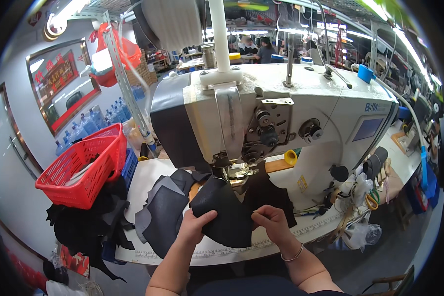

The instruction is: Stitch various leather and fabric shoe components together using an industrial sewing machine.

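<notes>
A dark, leather-like panel (224, 212) lies on the white machine table in front of me, its far edge at the presser foot (239, 181) of a large white sewing machine (286, 111). My left hand (196, 226) grips the panel's left edge, thumb on top and fingers underneath. At the right edge, my right hand (272, 223) is closed in a pinch; whether it holds the panel's edge or something finer is too small to tell. Right of the foot lies a dark brown piece (276, 197). Several dark cut pieces (163, 217) overlap on the table to the left.
A red plastic basket (76, 175) stands at the left above hanging black scraps (86, 222). A ruler strip (301, 234) follows the table's near edge. On the right are scissors (372, 200), plastic bags (362, 234) and a yellow ring-shaped spool (290, 157).
</notes>
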A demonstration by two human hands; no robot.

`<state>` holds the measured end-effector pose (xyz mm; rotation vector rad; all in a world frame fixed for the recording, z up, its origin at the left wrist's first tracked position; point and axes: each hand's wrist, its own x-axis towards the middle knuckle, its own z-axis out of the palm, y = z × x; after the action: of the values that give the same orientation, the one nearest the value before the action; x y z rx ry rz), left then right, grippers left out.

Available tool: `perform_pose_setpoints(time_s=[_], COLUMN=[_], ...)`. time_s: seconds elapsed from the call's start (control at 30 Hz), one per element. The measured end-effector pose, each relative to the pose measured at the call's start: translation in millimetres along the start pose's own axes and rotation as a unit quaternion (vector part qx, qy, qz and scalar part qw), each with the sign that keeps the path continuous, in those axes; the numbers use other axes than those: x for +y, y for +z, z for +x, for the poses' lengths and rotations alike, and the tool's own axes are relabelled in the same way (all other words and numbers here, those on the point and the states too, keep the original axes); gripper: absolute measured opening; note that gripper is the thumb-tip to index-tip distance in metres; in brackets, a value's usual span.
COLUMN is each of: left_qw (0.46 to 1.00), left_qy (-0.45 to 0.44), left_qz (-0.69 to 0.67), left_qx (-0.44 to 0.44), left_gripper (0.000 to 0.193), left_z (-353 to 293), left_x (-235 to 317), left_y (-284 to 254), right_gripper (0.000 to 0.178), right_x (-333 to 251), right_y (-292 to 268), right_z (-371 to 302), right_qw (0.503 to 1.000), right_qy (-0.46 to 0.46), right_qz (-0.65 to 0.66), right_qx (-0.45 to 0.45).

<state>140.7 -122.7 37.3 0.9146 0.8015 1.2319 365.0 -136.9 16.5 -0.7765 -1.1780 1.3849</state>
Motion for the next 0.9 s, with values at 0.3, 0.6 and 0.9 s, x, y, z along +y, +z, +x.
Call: perform_pose_setpoints(time_s=[0.3,0.6,0.9], left_qw=[0.998,0.949,0.995], left_qy=[-0.049,-0.097,0.016], left_qz=[0.001,-0.288,-0.102], left_qx=[-0.043,-0.081,-0.015], left_gripper=[0.045,0.058,0.037], left_z=[34.5,60.3,4.0], left_x=[27.1,6.5,-33.5], left_y=[-12.4,-42.1,34.2], right_gripper=[0.006,0.011,0.008], right_x=[9.1,8.2,11.2], right_y=[25.7,48.0,44.9], right_z=[15.5,32.8,39.6], right_qw=[0.997,0.992,0.982], right_qy=[-0.037,-0.092,-0.141], right_qz=[0.04,0.047,-0.089], right_qx=[0.052,0.067,0.092])
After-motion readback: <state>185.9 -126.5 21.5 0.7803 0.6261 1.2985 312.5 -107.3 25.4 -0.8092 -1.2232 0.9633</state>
